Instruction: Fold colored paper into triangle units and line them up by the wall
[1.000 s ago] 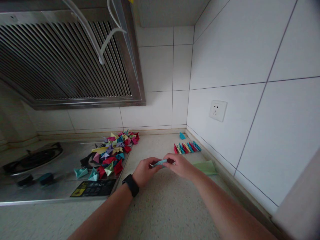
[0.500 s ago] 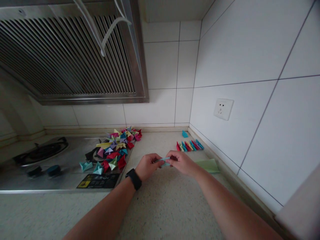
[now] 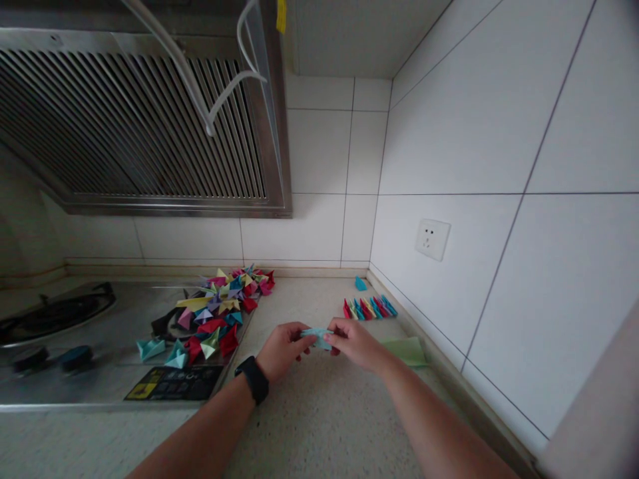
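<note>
A small piece of light blue folded paper [image 3: 318,336] is stretched between my two hands, above the speckled counter [image 3: 319,412]. My left hand [image 3: 284,346], with a black watch at the wrist, pinches its left end. At the other end, my right hand [image 3: 352,340] grips it between thumb and fingers. A green paper sheet [image 3: 407,350] lies beside my right forearm. Beyond my hands stands a row of colourful folded paper pieces [image 3: 369,308], with a single blue folded piece [image 3: 360,284] behind it.
Many-coloured origami pieces [image 3: 214,319] are heaped over the right part of the gas stove [image 3: 110,382] to the left. A range hood [image 3: 150,133] with a hanging white cable [image 3: 174,60] is overhead. Tiled walls meet at the back; a socket [image 3: 432,239] is on the right one.
My view has tilted up, so the scene sits lower and slightly left. The light blue paper between my hands now shows more of its face. Both hands keep hold of it.
</note>
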Available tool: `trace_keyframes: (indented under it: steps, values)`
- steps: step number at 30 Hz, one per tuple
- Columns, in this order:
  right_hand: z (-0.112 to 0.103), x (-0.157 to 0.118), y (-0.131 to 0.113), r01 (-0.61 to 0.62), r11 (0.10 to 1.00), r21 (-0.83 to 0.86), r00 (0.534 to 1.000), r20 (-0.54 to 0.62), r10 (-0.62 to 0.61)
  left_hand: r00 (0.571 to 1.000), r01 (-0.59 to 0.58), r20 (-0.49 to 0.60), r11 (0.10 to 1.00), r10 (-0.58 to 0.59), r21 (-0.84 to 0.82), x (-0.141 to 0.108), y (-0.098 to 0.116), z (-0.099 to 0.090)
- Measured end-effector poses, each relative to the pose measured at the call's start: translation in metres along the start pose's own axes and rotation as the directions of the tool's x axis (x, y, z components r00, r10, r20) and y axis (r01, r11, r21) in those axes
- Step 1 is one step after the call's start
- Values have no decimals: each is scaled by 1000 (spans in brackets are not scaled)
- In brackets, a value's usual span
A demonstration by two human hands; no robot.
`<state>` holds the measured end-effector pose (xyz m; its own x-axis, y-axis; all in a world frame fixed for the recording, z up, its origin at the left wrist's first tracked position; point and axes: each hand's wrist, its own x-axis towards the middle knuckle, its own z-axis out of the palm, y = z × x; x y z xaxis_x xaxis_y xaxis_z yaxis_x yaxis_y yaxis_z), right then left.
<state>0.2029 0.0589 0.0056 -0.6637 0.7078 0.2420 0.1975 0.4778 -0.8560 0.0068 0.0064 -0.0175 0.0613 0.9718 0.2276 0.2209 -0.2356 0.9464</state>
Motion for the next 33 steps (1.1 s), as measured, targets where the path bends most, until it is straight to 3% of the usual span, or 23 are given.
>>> trace_keyframes:
  steps: [5, 12, 18, 21, 25, 33]
  values:
    - [0, -2, -1, -6, 998, -67, 995, 103, 13, 999, -22, 26, 998, 20, 50, 0, 1, -4]
    - [1, -3, -2, 6, 981, -195, 989, 149, 23, 997, -65, 44, 983, 59, 170, -8, 16, -4]
    - [2, -2, -2, 38, 984, -176, 993, 119, -17, 992, -120, 68, 975, 109, 185, -9, 20, -3]
    - [1, 0, -3, 62, 986, -153, 996, 79, -50, 994, -102, 49, 988, 96, 120, -7, 15, -3]
    - [1, 2, -4, 71, 991, -112, 997, 29, -68, 992, -71, 109, 990, 57, 124, -6, 11, -2]
    - [4, 1, -1, 49, 985, -166, 998, 47, -42, 997, -24, 80, 994, 16, 104, -4, 3, -2]
